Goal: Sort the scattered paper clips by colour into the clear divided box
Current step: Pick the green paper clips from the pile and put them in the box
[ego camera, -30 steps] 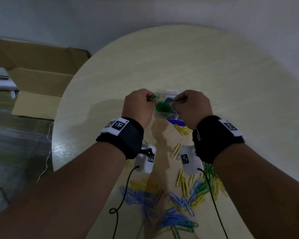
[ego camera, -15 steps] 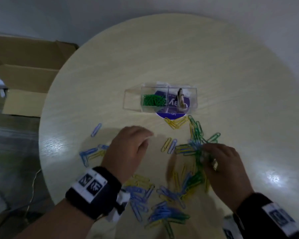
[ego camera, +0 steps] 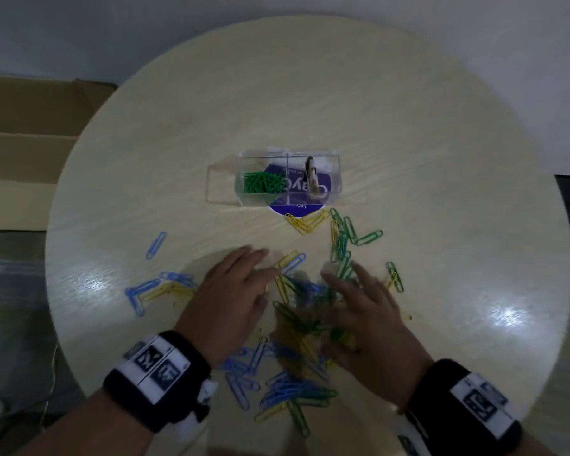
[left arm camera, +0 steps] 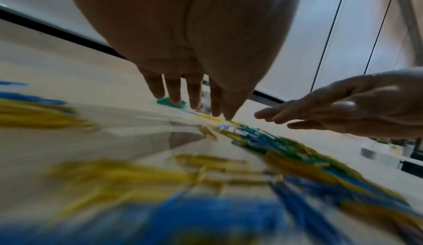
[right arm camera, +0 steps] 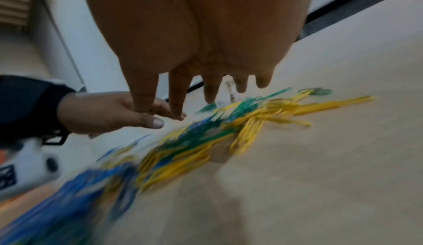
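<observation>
The clear divided box (ego camera: pixel 288 154) stands at mid-table, green clips (ego camera: pixel 263 183) in its left compartment. Blue, yellow and green paper clips (ego camera: pixel 305 324) lie scattered and heaped on the near half of the table. My left hand (ego camera: pixel 231 291) hovers flat over the heap's left side, fingers straight, holding nothing. My right hand (ego camera: pixel 362 311) is spread over the heap's right side, fingers extended and empty. In the left wrist view my left hand's fingers (left arm camera: pixel 194 93) point down at the table; the heap (right arm camera: pixel 206 136) in the right wrist view is motion-blurred.
The round pale table (ego camera: pixel 441 159) has bare wood beyond and beside the box. A purple round label (ego camera: pixel 293 210) lies under the box. A small brownish object (ego camera: pixel 311 174) stands in the right compartment. An open cardboard carton (ego camera: pixel 23 153) sits on the floor to the left.
Both hands left the box, where they held green clips, and came back to the near heap. In the last half second they spread flat over it, the right sliding left.
</observation>
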The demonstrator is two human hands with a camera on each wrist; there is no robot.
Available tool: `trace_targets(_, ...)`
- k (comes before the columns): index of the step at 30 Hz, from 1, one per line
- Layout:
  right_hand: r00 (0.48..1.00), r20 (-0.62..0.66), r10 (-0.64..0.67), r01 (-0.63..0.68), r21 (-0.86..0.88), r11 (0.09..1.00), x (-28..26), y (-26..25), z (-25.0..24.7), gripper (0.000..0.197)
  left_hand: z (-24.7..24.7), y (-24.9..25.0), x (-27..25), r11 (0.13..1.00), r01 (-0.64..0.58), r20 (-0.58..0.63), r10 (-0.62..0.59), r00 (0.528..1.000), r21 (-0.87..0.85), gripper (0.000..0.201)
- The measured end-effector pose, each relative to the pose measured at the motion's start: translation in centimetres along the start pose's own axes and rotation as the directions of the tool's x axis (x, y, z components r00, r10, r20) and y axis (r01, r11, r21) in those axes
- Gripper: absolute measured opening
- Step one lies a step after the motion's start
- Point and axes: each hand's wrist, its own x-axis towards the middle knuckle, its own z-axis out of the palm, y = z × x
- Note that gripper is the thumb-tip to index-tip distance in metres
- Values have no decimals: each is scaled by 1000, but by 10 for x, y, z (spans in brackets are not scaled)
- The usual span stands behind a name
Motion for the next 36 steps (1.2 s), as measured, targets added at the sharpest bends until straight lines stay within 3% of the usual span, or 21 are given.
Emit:
trace_targets(3,963,-263,54,-41,55,998,19,32,-21,33,8,22,49,994,-108,-31,107,994,-6,44)
trace_targets(5,930,-335,154,-147,46,988,34,56,-37,28,16,38,76,982,-187,27,186,982,30,51)
trace_targets(7,919,-309,247,-245,45,968,47,72,-44,28,21,46,85,976,-200,96,192,977,87,50)
trace_targets(12,956,-108,272,-283,-106,953,52,72,-31,38,13,28,56,987,-91,115,75,991,136,34)
trace_targets(15,954,-122,273,-282,-64,957,39,62,-27,36,5,15,40,992,-31,109,18,994,123,28)
trace_targets(18,966,-143,216,-218,-3,976,31,59,-28,32,-3,18,45,993,20,2,-21,1000,113,25)
trace_targets(21,960,-184,209,-209,21,978,32,64,-30,35,-1,30,75,993,-42,-60,49,997,114,38)
trace_targets(23,958,-186,217,-221,-4,975,36,66,-31,38,6,39,96,981,-151,-13,154,988,125,46)
trace_targets(26,965,-133,225,-238,-90,967,45,66,-34,45,16,45,105,951,-260,59,254,965,165,41)
trace_targets(30,938,-133,320,-337,-125,933,56,65,-43,40,15,37,81,953,-200,104,181,978,227,49)
trace_targets(36,928,-126,352,-362,-70,930,63,71,-47,39,4,23,58,950,-132,59,120,991,284,53)
